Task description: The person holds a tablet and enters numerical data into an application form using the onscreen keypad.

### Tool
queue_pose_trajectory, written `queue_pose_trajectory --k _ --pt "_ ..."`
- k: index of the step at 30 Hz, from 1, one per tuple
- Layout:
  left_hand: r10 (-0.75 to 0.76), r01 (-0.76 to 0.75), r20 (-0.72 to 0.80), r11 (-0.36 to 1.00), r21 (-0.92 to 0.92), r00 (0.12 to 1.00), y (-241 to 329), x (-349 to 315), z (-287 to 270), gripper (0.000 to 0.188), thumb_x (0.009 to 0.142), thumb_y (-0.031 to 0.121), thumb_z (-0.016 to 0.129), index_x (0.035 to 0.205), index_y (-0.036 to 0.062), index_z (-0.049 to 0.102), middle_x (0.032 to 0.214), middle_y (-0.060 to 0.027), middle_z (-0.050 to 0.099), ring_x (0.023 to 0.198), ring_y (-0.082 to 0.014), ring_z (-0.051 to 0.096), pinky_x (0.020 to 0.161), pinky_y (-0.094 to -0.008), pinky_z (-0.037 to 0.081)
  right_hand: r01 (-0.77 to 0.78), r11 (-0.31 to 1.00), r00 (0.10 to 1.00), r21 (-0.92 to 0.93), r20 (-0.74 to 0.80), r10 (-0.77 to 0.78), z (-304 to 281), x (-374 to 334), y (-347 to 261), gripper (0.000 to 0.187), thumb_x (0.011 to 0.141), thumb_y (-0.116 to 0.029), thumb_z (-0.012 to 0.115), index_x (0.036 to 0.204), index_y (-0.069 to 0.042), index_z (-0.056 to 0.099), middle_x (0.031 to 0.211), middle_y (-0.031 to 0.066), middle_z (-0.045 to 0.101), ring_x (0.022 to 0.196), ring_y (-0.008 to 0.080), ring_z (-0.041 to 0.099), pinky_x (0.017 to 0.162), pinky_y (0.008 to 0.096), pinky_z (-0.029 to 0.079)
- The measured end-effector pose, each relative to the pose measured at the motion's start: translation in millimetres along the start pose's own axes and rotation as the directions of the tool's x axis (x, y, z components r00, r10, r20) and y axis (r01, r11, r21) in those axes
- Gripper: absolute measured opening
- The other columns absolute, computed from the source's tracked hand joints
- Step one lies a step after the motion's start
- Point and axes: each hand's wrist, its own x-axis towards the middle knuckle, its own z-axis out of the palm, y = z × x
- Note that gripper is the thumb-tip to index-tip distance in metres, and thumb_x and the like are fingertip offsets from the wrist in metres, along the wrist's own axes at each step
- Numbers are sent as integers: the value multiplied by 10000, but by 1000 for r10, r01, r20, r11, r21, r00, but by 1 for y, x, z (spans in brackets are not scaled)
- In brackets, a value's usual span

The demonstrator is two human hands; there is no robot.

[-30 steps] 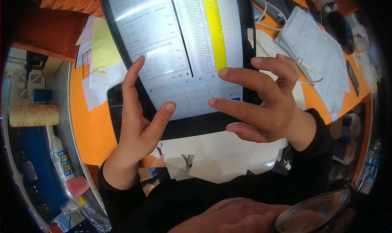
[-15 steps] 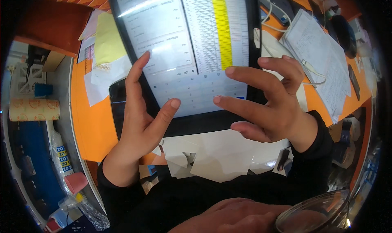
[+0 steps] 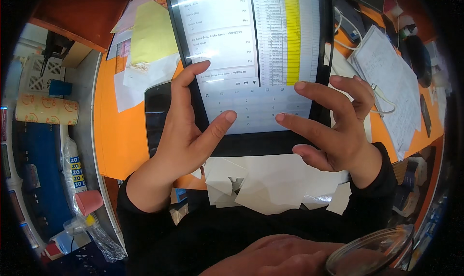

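Note:
A large tablet in a black frame lies before me. Its lit screen is split between a list on the left and a spreadsheet with a yellow column on the right, above an on-screen number pad. My left hand is at the tablet's lower left, open, its index finger reaching over the list and its thumb over the number pad; contact with the glass cannot be made out. Over the pad's right side, my right hand has its fingers spread and holds nothing. A dark phone-like device lies partly behind my left hand.
The orange desk carries yellow and white papers on the left. Handwritten sheets and a white cable lie on the right. White sheets stick out below the tablet. A patterned roll and pink cup are farther left.
The whole view has shifted, so the tablet and desk appear farther right. The list on the screen sits at a different position. My left index finger bends further over the screen.

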Motion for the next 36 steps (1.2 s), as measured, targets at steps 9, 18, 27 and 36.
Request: queue_pose_trajectory --k 9,18,27,36 --pt "61 -60 -26 997 49 998 -2 2 1 746 891 108 639 1449 82 145 1315 -252 387 1248 -330 450 1043 -422 364 -9 1000 1000 8 -10 9 1 -1 1 345 899 -452 518 994 -214 749 1236 109 588 1224 297 312 980 439 204" --pt "75 -75 -44 997 4 996 -3 3 3 731 901 94 613 1453 70 135 1349 -256 369 1275 -330 418 1052 -436 350 -49 998 999 31 10 49 2 -3 -2 332 894 -455 532 980 -222 752 1249 82 584 1249 291 288 993 463 176" --pt "52 -52 -35 999 -6 998 -3 2 4 733 908 97 595 1461 77 114 1348 -267 346 1295 -327 392 1058 -453 345 -33 999 999 39 -25 34 6 -3 -2 312 901 -439 528 965 -229 750 1249 80 587 1258 292 279 1005 479 144" --pt "53 -53 -43 999 2 998 -4 2 4 748 908 127 609 1464 78 110 1358 -268 334 1299 -331 380 1069 -453 328 -35 999 999 37 -34 36 6 -3 -1 309 901 -436 532 971 -230 751 1249 80 590 1267 294 276 1012 483 138"
